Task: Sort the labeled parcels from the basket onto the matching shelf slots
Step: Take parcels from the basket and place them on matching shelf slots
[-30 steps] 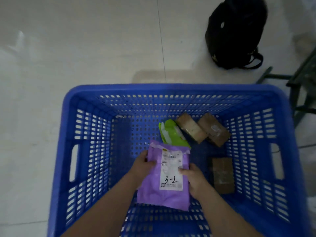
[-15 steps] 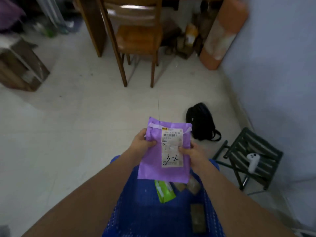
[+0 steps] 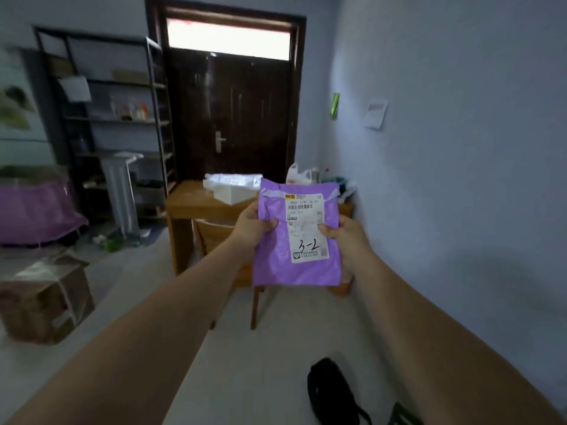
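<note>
Presently a purple parcel [image 3: 294, 265] is being held upright just right of the centre of the view by both hands, in front of a wooden desk [image 3: 187, 204] and chair [image 3: 214, 237]. The left hand [image 3: 250, 228] is gripping its left edge at about 9 o'clock, thumb laid over the front and fingers hidden behind the bag. The right hand [image 3: 345, 236] is pinching the right edge at about 3 o'clock, its thumb pressed on the margin of the white shipping label [image 3: 306, 228]. On that label a barcode is being shown at the top with digits too blurred to be read surely, some small print that cannot be made out, and below it the handwritten mark "3-2" in black ink; a small logo and fine print are sitting at the label's bottom edge.

At 10 o'clock a dark metal shelf unit [image 3: 107, 118] is being seen against the wall, with a white sheet [image 3: 75, 87] hung on its upper part; no writing on it can be read. At 12 o'clock a dark double door [image 3: 233, 118] is standing under a bright transom. A cardboard box [image 3: 46, 299] is lying on the floor at 8 o'clock, and a black backpack [image 3: 331, 391] at 5 o'clock. A paper notice [image 3: 375, 114] is being displayed on the right wall at 2 o'clock, its text illegible.
</note>
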The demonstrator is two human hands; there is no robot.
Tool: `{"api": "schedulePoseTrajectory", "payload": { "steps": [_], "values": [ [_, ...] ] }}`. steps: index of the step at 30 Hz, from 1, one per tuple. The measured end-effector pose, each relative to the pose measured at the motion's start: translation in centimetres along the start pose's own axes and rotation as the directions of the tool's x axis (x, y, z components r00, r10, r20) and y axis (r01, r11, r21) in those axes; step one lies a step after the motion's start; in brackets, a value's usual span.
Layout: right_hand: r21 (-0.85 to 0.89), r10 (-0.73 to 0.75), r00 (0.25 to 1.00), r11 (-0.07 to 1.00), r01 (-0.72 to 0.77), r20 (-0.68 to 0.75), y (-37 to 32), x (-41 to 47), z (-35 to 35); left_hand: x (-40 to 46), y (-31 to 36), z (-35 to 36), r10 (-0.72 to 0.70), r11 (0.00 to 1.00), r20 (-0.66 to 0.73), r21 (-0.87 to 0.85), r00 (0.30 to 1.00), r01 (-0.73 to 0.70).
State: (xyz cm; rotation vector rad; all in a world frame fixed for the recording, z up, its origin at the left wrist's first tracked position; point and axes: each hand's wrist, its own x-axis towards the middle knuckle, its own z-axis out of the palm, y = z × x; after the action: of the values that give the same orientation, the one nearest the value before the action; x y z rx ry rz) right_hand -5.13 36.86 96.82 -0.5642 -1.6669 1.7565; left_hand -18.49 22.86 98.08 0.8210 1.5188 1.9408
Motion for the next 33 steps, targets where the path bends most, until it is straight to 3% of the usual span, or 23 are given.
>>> {"api": "schedulePoseTrajectory", "payload": {
  "steps": [5,12,26,33],
  "values": [
    [-0.049,-0.111,0.992,0.993,0.108,-0.059,-10.1,-1.5,1.2,-1.2,9.1,1.7,0.112,0.993,-0.002,0.045,0.994,-0.112],
    [-0.109,-0.189,0.98,0.977,0.181,-0.064,-16.2,-3.2,2.8,-3.4,15.0,2.3,0.23,0.971,-0.004,0.06,0.973,-0.23],
    [-0.171,-0.225,0.965,0.964,0.202,-0.131,-18.0,-5.2,1.0,-3.8,15.9,4.9,0.231,0.97,-0.009,0.074,0.973,-0.23],
    [-0.286,-0.354,0.879,0.92,0.267,-0.318,-20.6,-8.4,-4.6,-4.1,16.4,10.8,0.234,0.967,0.158,0.067,0.959,-0.247]
  ]
}}
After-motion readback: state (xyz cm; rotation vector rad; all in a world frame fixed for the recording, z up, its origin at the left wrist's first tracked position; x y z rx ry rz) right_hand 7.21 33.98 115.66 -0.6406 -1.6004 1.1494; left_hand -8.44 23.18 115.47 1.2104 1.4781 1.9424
